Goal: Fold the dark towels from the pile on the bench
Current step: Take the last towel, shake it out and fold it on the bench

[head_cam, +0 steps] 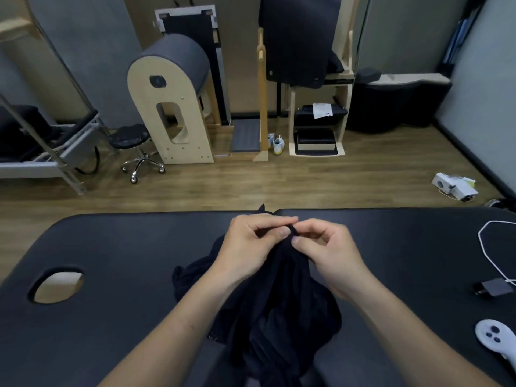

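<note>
A dark towel (282, 297) hangs bunched above the black padded bench (134, 247), its lower folds resting on a crumpled pile of dark cloth (190, 277) in the bench's middle. My left hand (251, 241) and my right hand (326, 247) are raised close together and both pinch the towel's top edge between thumb and fingers. The two pinch points nearly touch. A small tip of dark cloth sticks up behind my left hand at the bench's far edge.
The bench has an oval face hole (57, 286) at the left. On its right lie a white cable (485, 247), a dark adapter (494, 287) and a white controller (495, 337). Beyond the bench are wood floor, a rolling stool (131, 141) and wooden exercise equipment (173, 107).
</note>
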### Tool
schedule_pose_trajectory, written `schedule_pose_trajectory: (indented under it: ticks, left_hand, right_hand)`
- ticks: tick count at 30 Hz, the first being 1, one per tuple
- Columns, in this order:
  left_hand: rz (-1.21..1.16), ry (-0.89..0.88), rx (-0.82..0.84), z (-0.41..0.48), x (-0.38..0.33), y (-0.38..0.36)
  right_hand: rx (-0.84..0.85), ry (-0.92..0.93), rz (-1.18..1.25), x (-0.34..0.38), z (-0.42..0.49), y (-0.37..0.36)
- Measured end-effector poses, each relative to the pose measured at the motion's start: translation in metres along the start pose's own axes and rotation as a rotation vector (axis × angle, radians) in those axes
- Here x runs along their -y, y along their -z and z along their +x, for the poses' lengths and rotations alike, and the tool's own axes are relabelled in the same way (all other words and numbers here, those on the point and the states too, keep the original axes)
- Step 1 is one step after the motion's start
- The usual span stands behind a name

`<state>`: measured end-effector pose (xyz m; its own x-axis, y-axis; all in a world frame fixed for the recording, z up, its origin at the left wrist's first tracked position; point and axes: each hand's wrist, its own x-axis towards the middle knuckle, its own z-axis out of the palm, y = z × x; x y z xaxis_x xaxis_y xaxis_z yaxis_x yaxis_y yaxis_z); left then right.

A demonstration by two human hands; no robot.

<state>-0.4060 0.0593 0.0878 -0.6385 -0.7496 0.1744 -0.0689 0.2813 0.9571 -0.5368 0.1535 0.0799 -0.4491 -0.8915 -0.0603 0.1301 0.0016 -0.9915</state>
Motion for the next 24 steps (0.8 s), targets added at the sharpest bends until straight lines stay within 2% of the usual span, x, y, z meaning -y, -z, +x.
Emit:
schedule_pose_trajectory:
  ticks: [5, 8, 11, 16, 24]
  left_hand:
    - [0.174, -0.266, -0.216, 0.061, -0.040, -0.008]
    - [0.318, -0.481, -0.295, 0.105, -0.104, 0.000]
    - [0.299, -0.636, -0.352, 0.143, -0.168, 0.019]
    - [0.221, -0.656, -0.580, 0.195, -0.237, 0.092]
    - [0.133, -0.510, -1.009, 0.209, -0.257, 0.254]
  right_hand:
    - [-0.143, 0.200, -0.034, 0.050, 0.041, -0.006]
    - [-0.179, 0.364, -0.136, 0.087, 0.078, -0.003]
    - [-0.272, 0.433, -0.271, 0.096, 0.109, 0.001]
    - [-0.386, 0.332, -0.617, 0.091, 0.140, 0.041]
    - [-0.597, -0.036, -1.055, 0.120, 0.175, 0.137]
